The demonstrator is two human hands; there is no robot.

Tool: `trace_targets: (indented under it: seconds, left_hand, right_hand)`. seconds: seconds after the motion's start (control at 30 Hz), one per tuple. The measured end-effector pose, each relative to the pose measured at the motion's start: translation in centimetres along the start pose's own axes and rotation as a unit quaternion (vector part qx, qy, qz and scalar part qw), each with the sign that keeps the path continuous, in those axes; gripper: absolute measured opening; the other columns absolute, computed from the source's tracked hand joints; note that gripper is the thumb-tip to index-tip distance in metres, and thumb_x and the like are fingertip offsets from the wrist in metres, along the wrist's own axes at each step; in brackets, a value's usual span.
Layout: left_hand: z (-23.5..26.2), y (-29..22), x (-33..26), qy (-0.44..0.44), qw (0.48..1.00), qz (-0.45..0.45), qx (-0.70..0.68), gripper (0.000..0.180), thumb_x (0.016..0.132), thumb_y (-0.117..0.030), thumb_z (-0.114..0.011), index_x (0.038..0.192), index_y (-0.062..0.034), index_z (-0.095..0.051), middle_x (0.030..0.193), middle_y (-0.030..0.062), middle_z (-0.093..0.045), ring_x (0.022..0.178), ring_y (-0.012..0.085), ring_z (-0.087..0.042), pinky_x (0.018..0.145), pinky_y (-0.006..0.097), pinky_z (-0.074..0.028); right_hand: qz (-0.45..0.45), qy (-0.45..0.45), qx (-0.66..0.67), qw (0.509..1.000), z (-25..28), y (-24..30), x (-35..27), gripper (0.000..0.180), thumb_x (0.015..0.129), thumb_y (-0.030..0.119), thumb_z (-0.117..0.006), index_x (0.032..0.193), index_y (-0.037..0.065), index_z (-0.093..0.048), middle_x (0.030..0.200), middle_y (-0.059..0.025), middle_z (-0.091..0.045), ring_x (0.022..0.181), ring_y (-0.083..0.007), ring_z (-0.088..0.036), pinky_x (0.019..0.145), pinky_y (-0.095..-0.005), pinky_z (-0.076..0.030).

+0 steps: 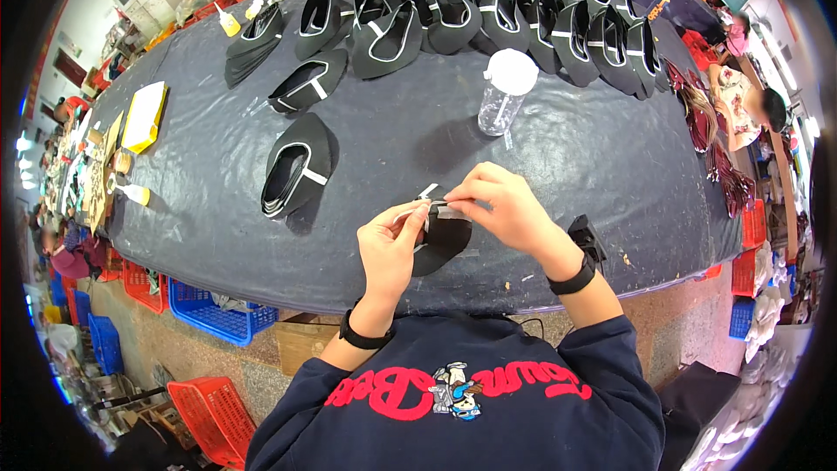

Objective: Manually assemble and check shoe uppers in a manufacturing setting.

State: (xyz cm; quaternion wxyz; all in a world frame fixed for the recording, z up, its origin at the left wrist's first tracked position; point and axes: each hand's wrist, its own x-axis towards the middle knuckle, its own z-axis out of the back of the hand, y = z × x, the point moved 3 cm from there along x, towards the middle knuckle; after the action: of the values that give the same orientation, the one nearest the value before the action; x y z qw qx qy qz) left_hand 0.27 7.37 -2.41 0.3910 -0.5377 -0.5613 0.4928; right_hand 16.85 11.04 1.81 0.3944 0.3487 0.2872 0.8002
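My left hand [388, 249] and my right hand [501, 205] meet over the near edge of a dark grey table [567, 148]. Both pinch a narrow white strip [432, 201] against a black shoe-upper piece [445, 240] that lies under them. My left fingers grip the strip's left end; my right fingers press it at the right. A black band sits on each wrist.
A stack of black uppers with white trim [296, 166] lies left of my hands, more [305, 83] beyond, and several rows [523, 13] along the far edge. A clear plastic bottle [504, 92] stands mid-table. Yellow glue bottles [228, 22] at left. Crates [209, 310] on the floor. Another person [741, 96] sits right.
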Motion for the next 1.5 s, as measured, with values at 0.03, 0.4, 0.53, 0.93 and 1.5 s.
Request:
trace_targets:
  seconds: [0.03, 0.4, 0.53, 0.93, 1.5]
  left_hand:
    - [0.0, 0.0, 0.3, 0.0, 1.0, 0.0, 0.0, 0.015, 0.085, -0.008, -0.064, 0.095, 0.0018, -0.067, 0.075, 0.0007, -0.063, 0.062, 0.0038, -0.052, 0.055, 0.017, -0.04]
    - [-0.8, 0.0, 2.6, -0.074, 0.995, -0.012, -0.065, 0.013, 0.086, -0.01, -0.061, 0.092, 0.0017, -0.065, 0.078, -0.0001, -0.061, 0.062, 0.0022, -0.05, 0.052, 0.016, -0.039]
    - [-1.6, -0.8, 3.0, -0.071, 0.994, -0.012, -0.081, 0.013, 0.087, -0.01, -0.061, 0.091, 0.0014, -0.064, 0.079, 0.001, -0.061, 0.062, 0.0031, -0.052, 0.053, 0.016, -0.042]
    - [-1.8, -1.0, 3.4, -0.07, 0.992, -0.024, -0.099, 0.013, 0.088, -0.011, -0.059, 0.089, 0.002, -0.061, 0.077, 0.0027, -0.06, 0.063, 0.0044, -0.054, 0.052, 0.018, -0.045]
    - [-1.6, -1.0, 3.7, -0.02, 0.968, 0.077, -0.24, 0.012, 0.09, -0.01, -0.054, 0.094, 0.0011, -0.058, 0.087, 0.0081, -0.061, 0.075, 0.016, -0.062, 0.063, 0.023, -0.052]
  right_hand:
    - [0.062, -0.038, -0.064, 0.995, -0.2, 0.7, -0.2, 0.014, 0.072, 0.005, -0.067, 0.085, 0.003, -0.064, 0.078, -0.0064, -0.057, 0.074, -0.0231, -0.057, 0.065, -0.03, -0.047]
    - [0.21, -0.133, -0.283, 0.926, -3.3, 3.3, -1.4, 0.019, 0.066, 0.005, -0.06, 0.083, -0.004, -0.059, 0.077, -0.0094, -0.054, 0.071, -0.0213, -0.056, 0.064, -0.0293, -0.05]
    - [0.213, -0.137, -0.29, 0.923, -2.8, 3.3, -1.0, 0.021, 0.065, 0.004, -0.06, 0.084, -0.006, -0.059, 0.079, -0.0106, -0.055, 0.077, -0.0229, -0.058, 0.067, -0.03, -0.052]
    - [0.267, -0.104, -0.342, 0.895, -2.7, 3.5, -0.9, 0.023, 0.06, 0.006, -0.06, 0.08, -0.006, -0.061, 0.077, -0.0104, -0.054, 0.081, -0.024, -0.057, 0.072, -0.0296, -0.053]
    - [0.274, -0.119, -0.369, 0.88, -3.0, 3.5, -1.6, 0.033, 0.059, 0.008, -0.059, 0.088, -0.008, -0.062, 0.083, -0.0124, -0.056, 0.089, -0.027, -0.059, 0.076, -0.031, -0.053]
